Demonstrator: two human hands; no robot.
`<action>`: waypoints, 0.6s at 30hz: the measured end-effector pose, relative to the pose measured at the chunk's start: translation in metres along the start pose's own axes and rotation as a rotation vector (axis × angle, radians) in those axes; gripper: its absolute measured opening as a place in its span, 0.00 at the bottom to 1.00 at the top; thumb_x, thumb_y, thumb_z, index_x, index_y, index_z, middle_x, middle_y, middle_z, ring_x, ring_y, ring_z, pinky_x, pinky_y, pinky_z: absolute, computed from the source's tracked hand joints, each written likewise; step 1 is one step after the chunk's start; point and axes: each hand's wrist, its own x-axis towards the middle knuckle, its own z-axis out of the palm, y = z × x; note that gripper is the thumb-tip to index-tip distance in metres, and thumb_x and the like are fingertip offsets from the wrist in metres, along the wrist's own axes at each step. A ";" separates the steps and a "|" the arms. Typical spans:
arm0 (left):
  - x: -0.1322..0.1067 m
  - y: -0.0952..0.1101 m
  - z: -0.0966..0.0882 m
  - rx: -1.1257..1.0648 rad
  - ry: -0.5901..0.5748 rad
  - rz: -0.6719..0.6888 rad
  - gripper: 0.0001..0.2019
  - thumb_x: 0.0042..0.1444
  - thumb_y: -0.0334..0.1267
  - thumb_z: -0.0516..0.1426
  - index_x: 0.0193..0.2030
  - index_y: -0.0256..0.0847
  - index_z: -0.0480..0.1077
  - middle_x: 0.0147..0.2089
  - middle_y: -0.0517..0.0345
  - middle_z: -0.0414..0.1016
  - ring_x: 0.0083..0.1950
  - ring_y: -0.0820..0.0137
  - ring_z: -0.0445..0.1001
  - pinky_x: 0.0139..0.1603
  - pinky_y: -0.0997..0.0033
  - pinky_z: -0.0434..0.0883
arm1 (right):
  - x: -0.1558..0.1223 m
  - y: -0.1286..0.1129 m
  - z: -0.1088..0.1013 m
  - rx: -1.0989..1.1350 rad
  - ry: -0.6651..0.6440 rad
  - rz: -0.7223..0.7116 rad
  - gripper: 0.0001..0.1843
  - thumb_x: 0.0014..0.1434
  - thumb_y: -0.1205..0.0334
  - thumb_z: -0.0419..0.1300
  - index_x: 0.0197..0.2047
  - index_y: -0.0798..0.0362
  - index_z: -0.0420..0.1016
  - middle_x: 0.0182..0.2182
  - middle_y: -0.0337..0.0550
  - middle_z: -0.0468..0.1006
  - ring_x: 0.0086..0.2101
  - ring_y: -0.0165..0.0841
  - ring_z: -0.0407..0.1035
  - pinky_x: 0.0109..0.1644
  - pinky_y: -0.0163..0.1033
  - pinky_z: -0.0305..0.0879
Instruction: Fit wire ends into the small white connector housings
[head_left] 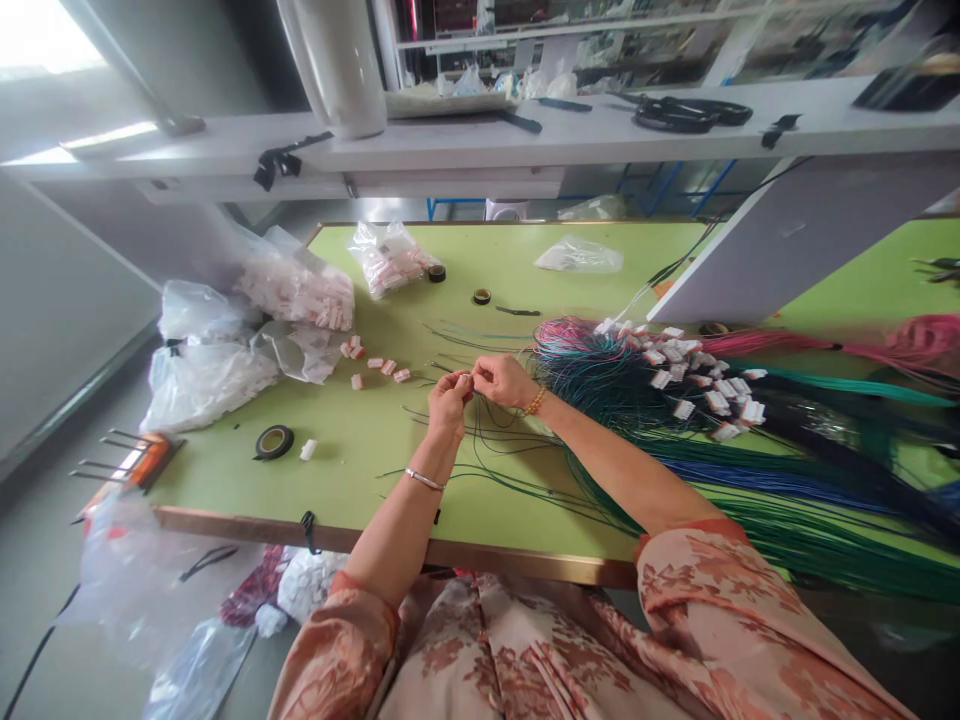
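My left hand (448, 402) and my right hand (505, 383) meet over the middle of the green table, fingertips pinched together. Thin dark wires (480, 440) loop down from between them, and my right hand grips a wire. Whatever my left fingers pinch is small and hidden. Loose wire ends lie around both hands. Left of them sit several small white-and-orange connectors (387, 367). On the right rests a large bundle of teal, black and pink wires (592, 370), with many white connectors (716, 400) on its ends.
Plastic bags of connectors (300, 290) stand at the left. Black tape (274, 442) and a white connector (307, 449) lie near the front left. A smaller tape roll (482, 296) and a dark blade-like tool (517, 311) lie farther back. A shelf (465, 145) spans the table's far side.
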 end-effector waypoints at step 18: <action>-0.006 -0.006 -0.004 1.271 -0.293 0.550 0.26 0.63 0.47 0.50 0.67 0.45 0.62 0.72 0.47 0.57 0.75 0.54 0.46 0.71 0.46 0.48 | -0.032 0.017 -0.085 -0.054 0.449 0.005 0.12 0.54 0.56 0.60 0.38 0.55 0.73 0.33 0.43 0.74 0.33 0.32 0.66 0.40 0.37 0.63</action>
